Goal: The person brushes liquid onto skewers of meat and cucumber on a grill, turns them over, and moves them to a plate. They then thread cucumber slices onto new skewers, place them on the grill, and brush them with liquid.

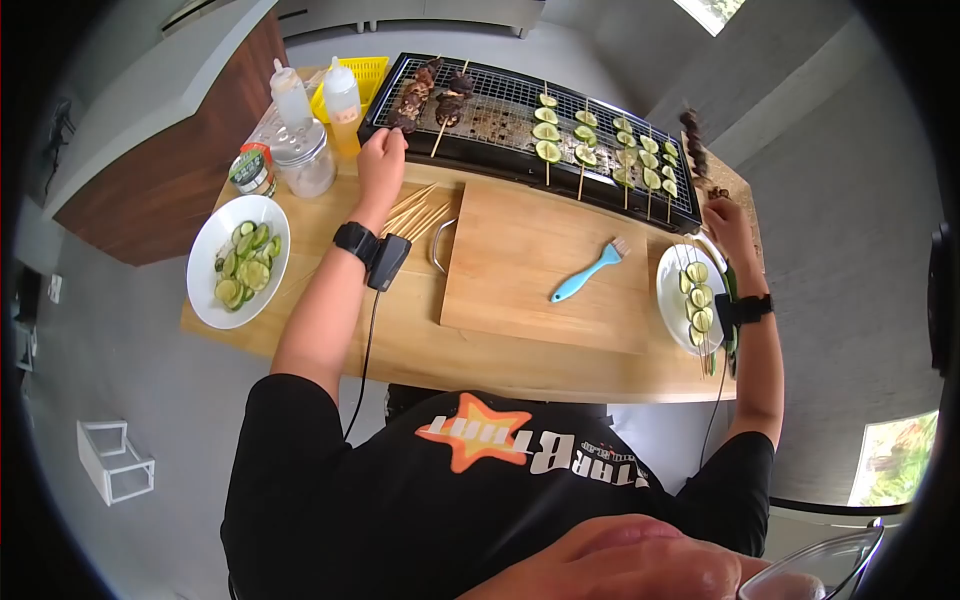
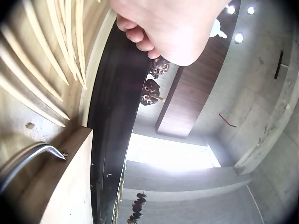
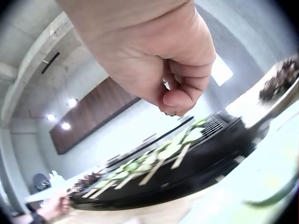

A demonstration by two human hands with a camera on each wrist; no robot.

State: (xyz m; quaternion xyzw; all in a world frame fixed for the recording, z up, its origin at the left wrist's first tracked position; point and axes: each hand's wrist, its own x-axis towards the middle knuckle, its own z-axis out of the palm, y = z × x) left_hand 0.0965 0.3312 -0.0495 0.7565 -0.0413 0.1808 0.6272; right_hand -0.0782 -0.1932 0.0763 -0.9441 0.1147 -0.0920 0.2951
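Observation:
At the grill's left end my left hand (image 1: 382,165) has its fingers curled at the lower end of a browned meat skewer (image 1: 412,98) lying on the grate; its stick is hidden in the fingers. A second meat skewer (image 1: 452,100) lies just right of it. Beyond the right end of the grill (image 1: 480,160), my right hand (image 1: 730,228) grips a dark meat skewer (image 1: 693,145), raised with its meat pointing up and away. In the right wrist view the curled fingers (image 3: 180,99) show, but not that skewer. Several skewers of green slices (image 1: 586,145) lie across the grate.
A cutting board (image 1: 520,270) bears a blue basting brush (image 1: 590,272). Bare sticks (image 1: 415,212) lie left of it. White bowls of slices (image 1: 206,295) and skewered slices (image 1: 668,310) flank the board. Squeeze bottles (image 1: 343,100) and a jar (image 1: 303,165) stand at left.

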